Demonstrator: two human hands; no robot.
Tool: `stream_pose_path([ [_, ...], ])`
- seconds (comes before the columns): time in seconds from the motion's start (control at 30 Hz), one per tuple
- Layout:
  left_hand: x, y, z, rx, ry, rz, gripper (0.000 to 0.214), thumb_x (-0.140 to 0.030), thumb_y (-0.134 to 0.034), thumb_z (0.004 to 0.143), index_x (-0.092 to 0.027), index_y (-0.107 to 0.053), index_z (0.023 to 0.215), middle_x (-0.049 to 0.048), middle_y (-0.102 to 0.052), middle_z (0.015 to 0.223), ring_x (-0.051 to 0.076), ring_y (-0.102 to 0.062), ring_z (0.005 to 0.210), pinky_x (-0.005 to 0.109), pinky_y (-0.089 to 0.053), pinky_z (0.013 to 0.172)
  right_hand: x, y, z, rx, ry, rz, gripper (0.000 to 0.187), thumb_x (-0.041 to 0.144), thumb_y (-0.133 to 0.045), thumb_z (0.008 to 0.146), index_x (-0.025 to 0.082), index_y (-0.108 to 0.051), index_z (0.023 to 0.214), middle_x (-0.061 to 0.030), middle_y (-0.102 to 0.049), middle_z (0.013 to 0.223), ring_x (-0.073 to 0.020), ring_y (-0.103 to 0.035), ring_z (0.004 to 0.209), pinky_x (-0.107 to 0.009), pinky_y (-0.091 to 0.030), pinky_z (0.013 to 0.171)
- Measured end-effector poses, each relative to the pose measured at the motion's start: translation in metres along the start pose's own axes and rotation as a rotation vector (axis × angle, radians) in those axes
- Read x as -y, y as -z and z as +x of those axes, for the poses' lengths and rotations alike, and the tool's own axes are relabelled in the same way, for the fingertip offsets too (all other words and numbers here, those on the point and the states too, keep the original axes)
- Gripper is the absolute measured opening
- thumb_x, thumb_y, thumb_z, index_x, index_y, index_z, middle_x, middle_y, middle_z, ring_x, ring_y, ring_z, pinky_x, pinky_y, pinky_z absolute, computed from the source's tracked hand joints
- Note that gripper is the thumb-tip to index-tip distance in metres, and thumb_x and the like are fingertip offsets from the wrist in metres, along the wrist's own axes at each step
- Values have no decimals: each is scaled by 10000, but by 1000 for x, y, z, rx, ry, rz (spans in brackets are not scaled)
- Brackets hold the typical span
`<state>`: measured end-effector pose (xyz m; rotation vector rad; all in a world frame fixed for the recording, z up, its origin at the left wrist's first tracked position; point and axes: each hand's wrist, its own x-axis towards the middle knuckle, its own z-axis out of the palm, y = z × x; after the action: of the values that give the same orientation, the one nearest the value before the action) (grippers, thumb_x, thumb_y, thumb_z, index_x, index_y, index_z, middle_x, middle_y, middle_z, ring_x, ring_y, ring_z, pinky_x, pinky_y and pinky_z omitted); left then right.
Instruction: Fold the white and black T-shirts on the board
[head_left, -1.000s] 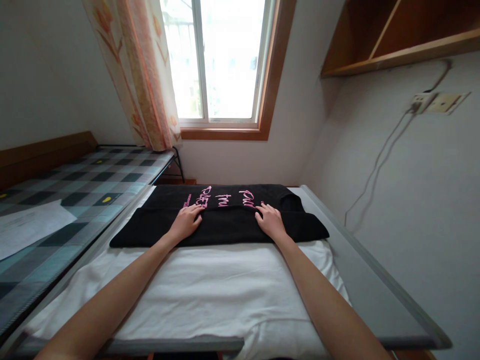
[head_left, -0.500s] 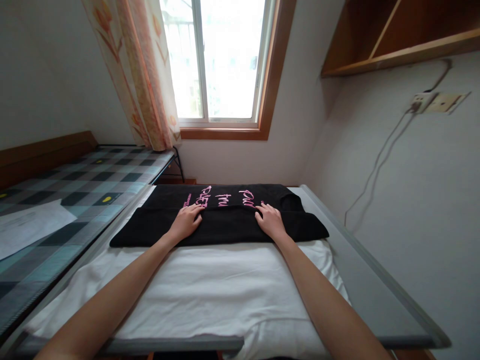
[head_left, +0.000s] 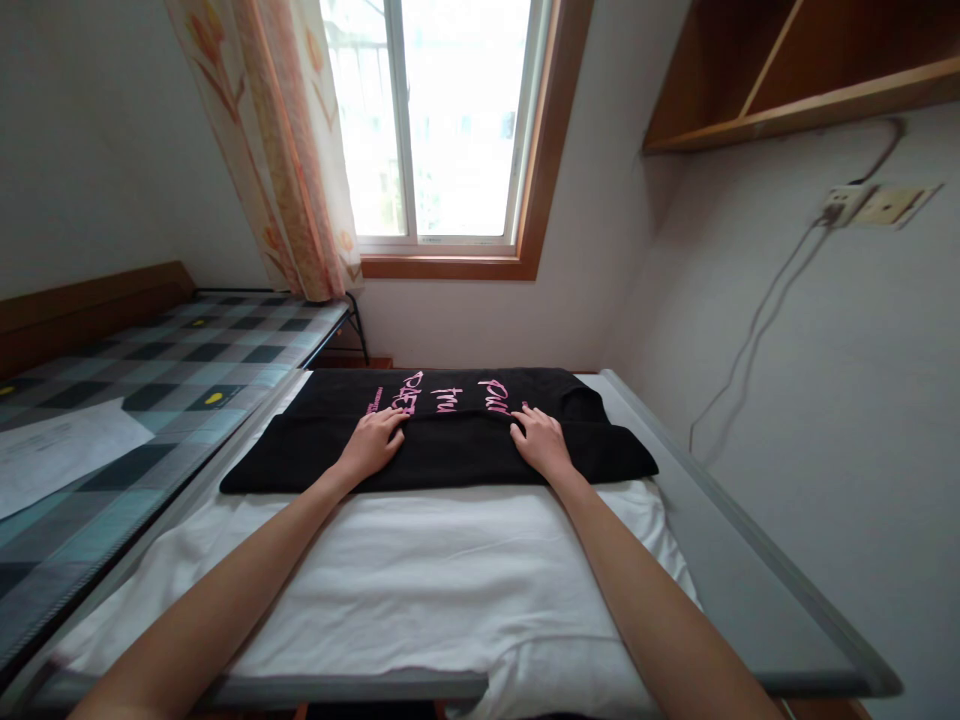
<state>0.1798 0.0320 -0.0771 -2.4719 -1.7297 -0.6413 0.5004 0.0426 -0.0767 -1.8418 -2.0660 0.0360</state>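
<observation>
A black garment point(head_left: 450, 450) with pink lettering lies partly folded across a white sheet point(head_left: 420, 580) on a grey-framed bed. My left hand point(head_left: 371, 443) rests flat on the folded near layer, left of centre, fingers stretched toward the lettering. My right hand point(head_left: 541, 440) lies flat on the same fold, right of centre, fingers spread. Both palms press on the cloth and hold nothing.
A checkered bed point(head_left: 150, 380) with a white paper point(head_left: 60, 450) stands to the left. Ahead are a window point(head_left: 442, 120) and a floral curtain point(head_left: 277, 150). The grey bed frame point(head_left: 742, 560) runs along the right wall under a wooden shelf point(head_left: 795, 80) and a socket with a cable point(head_left: 847, 205).
</observation>
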Motion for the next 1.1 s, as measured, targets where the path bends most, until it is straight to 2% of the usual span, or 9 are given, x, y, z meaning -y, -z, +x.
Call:
stream_pose_path([
  [1.1,-1,0,0,-10,7,-20,381,-254,-455,880,-194,-640,1207,86,-628,1287,246,-534,1246,433,-388,1081,-1,-2,1,-8,1,4,393,324,-445,930,187,-645,1239,-110,-523,1408,-258,-444,1316,-385,-302,1074],
])
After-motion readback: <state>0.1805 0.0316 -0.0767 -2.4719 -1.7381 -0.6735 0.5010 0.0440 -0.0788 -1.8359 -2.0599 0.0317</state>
